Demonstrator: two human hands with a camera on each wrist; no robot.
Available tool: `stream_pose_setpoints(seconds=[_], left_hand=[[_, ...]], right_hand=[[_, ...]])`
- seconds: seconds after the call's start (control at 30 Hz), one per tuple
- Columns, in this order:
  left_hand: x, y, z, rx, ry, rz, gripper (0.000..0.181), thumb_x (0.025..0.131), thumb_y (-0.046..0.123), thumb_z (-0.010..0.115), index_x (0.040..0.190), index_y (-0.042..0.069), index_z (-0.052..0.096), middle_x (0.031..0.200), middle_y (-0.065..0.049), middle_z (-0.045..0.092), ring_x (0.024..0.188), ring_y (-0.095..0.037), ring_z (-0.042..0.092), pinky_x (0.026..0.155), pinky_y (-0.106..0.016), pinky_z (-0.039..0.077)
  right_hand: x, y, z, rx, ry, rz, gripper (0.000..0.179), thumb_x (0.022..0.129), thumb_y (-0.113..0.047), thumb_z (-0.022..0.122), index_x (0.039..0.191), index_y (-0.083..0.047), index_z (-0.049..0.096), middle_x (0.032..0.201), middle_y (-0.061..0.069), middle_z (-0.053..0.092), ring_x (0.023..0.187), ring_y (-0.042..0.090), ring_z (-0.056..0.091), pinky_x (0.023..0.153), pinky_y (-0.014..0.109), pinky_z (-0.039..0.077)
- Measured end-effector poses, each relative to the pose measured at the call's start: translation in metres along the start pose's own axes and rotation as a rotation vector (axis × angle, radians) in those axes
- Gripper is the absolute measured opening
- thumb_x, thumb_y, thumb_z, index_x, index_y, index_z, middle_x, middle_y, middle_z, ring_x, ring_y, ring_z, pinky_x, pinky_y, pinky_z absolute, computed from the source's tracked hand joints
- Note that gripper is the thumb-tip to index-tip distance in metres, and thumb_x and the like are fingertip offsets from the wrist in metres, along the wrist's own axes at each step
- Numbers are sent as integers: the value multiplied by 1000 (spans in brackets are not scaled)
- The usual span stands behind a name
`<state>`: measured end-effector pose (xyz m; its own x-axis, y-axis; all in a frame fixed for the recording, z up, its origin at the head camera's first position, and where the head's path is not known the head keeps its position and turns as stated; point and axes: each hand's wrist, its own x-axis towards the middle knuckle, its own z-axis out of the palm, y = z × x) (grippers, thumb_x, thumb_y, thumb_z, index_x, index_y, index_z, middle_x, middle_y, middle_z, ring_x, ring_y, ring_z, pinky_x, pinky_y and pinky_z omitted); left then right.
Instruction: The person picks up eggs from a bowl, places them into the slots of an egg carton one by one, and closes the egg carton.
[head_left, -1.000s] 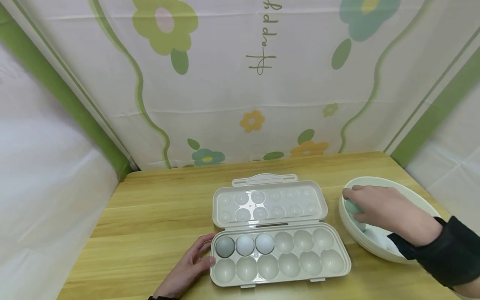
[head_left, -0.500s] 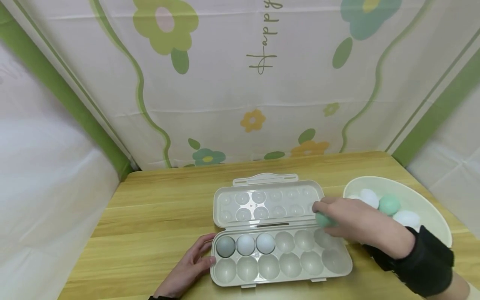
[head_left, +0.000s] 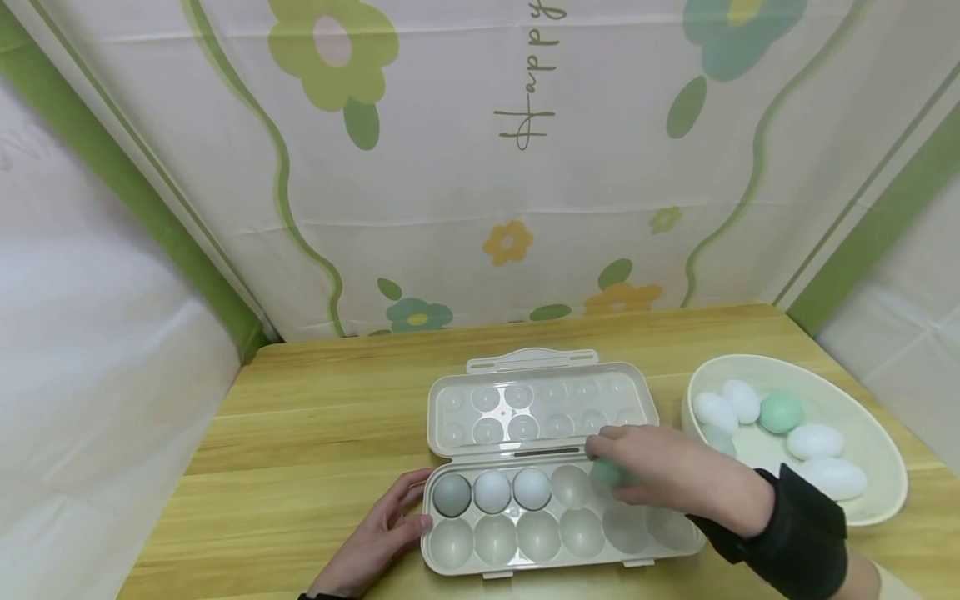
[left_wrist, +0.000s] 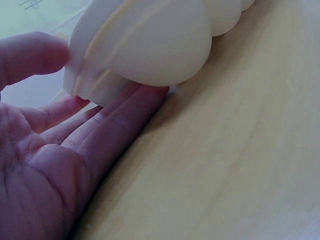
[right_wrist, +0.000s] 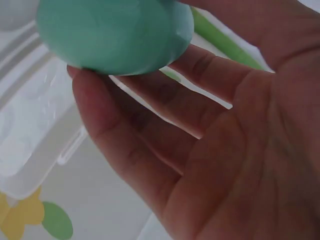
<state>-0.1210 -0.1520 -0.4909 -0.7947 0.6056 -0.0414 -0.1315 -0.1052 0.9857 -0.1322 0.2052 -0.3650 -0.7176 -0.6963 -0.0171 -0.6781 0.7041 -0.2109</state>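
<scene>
An opened cream plastic egg box lies on the table, its lid folded back. In its back row, from the left, sit a grey-green egg and two white eggs. My left hand holds the box's left end, thumb at the rim; the left wrist view shows the other fingers reaching beneath it. A green egg is pinched between the thumb and fingertips of my right hand, above the right part of the back row. That hand hides some of the cups there.
To the right stands a large cream bowl holding several white eggs, a green egg and a paler greenish one. Behind the wooden table hangs a flower-printed cloth.
My right hand has lifted the green egg out of the bowl and carried it left to over the egg box. My left hand stays at the box's end.
</scene>
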Motion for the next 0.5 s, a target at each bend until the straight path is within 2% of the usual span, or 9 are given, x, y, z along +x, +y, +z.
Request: stream_pose_setpoints(seconds=[0.27,0.5], left_hand=[[-1,-1,-1,9,4,3,51,94,2,44,140,1,21,144,-34,19,115,-23,50,88,-33,49],[1,-2,-2,9,31,-46,52,94,5,46,140,5,23,146,-30,19,116,-23,50,89,-34,49]], right_hand=[[14,-7,12,-3,-7,-85,38,66,-13,78,97,-14,55,88,-7,54,72,8,50,60,26,48],[21,-7,21,-11,0,-101,37,67,-12,77,98,-16,57,93,-4,54,75,10,52,61,25,49]])
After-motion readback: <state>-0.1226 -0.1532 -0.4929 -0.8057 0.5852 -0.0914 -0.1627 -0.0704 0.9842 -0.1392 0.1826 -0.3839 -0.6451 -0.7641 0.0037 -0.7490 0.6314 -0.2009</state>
